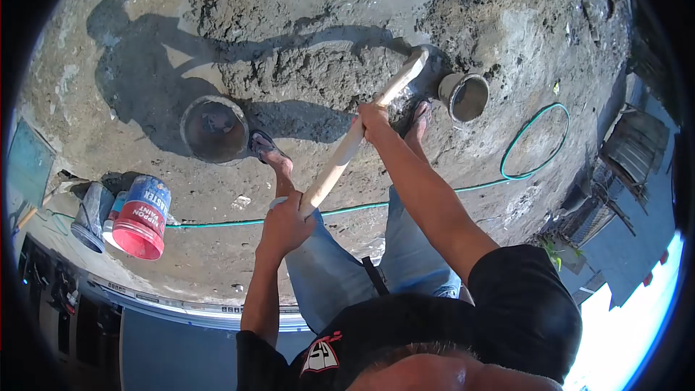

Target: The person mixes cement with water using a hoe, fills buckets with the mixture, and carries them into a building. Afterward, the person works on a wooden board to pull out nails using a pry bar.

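A pale wooden handle point(338, 166) slants from lower left to upper right in front of my legs. My left hand point(286, 223) is wrapped round its near end. Farther up, my right hand point(374, 120) grips the same handle. The far end reaches a heap of wet grey mix point(300, 72) on the ground; I cannot make out any blade there. My feet in sandals stand at the near side of the heap, one on each side of the handle.
A round tub point(185, 137) lies left of my feet, a grey bucket point(444, 91) right. A green hose point(355, 208) crosses behind my feet and loops at right. Paint buckets point(144, 217) stand at left; metal sheets point(637, 134) lie far right.
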### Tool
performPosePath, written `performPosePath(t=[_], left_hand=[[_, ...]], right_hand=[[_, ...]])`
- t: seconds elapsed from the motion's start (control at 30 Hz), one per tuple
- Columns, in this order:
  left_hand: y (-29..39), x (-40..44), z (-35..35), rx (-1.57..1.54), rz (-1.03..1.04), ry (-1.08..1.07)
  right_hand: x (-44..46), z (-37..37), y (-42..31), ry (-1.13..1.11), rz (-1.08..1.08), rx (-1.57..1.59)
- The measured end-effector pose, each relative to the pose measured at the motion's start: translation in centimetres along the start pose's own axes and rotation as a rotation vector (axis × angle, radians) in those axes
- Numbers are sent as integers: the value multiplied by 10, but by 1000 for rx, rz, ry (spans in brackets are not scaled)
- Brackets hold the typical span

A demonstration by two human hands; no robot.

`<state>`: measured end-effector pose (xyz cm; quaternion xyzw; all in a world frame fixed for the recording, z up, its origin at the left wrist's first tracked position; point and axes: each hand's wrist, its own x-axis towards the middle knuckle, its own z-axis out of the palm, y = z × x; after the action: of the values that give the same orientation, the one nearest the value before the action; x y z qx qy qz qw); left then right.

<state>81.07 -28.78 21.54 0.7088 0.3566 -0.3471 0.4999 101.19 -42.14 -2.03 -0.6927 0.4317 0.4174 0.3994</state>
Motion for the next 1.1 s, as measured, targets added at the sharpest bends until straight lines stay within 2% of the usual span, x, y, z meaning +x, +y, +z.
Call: performPosePath(t=[0.03,0.07,0.1,0.17,0.23,0.3,0.37,0.43,0.5,0.57,0.7,0.73,0.8,0.83,0.9,0.97,1.0,1.03,1.07,1.1], left_hand=[[-18,-26,-15,64,-80,-21],[-32,-47,-22,68,-78,-37],[-46,-69,-27,70,-78,-58],[-65,-102,-25,24,-110,-50],[-80,-129,-11,-35,-140,-61],[-92,-157,17,-115,-186,-74],[-84,-180,43,-136,-241,-97],[-73,-195,64,-154,-282,-55],[-60,-175,70,-176,-263,-29],[-38,-123,79,-200,-286,9],[-3,-59,122,-450,-127,212],[8,-44,133,-474,-124,224],[26,2,147,-596,-127,214],[34,29,150,-700,-127,199],[50,75,141,-709,-86,242],[54,69,141,-720,-60,282],[52,55,141,-792,-129,247],[50,33,142,-857,-205,202],[49,5,141,-753,-249,254],[35,-20,143,-743,-265,223]], right_hand=[[-45,21,22,-9,7,107],[-50,31,53,-69,146,122],[-57,34,80,-121,145,134],[-114,31,83,-93,114,108],[-156,13,85,-133,-10,86],[-182,-15,92,-148,-38,51],[-198,-30,97,-34,-48,-73],[-193,-32,97,-63,-22,-127],[-167,-23,94,-120,29,-184],[-102,1,84,-153,56,-237],[-68,14,3,-28,-251,-455],[-45,10,-10,-108,-338,-418],[-45,16,-73,-49,-408,-702],[-48,26,-104,-12,-450,-759],[-28,49,-145,-48,-502,-807],[-3,68,-142,-65,-523,-902],[-10,72,-128,-82,-461,-928],[-19,69,-97,-97,-387,-951],[-12,68,-51,-16,-459,-1057],[-37,59,-27,-59,-466,-1004]])
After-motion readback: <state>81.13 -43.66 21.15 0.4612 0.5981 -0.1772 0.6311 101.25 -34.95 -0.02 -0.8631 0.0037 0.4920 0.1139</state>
